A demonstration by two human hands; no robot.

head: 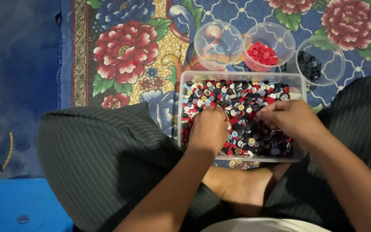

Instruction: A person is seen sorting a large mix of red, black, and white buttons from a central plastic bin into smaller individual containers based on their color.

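- Buttons (pixel 241 103) could be spilled if the tray (pixel 181 111) is tipped.
- Left hand (pixel 208 129) and right hand (pixel 289 118) are curled into the buttons; any pinch cannot be told.
- Colours could be mixed across cups (pixel 280 34).

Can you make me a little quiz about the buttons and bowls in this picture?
1. True or false: both hands are in the clear tray of mixed buttons.
2. Which round bowl has nothing in it: the left, middle or right one?
3. What colour are the buttons in the middle bowl?

Key:
1. True: left hand and right hand both rest in it.
2. The left bowl.
3. Red; the right bowl holds dark ones.
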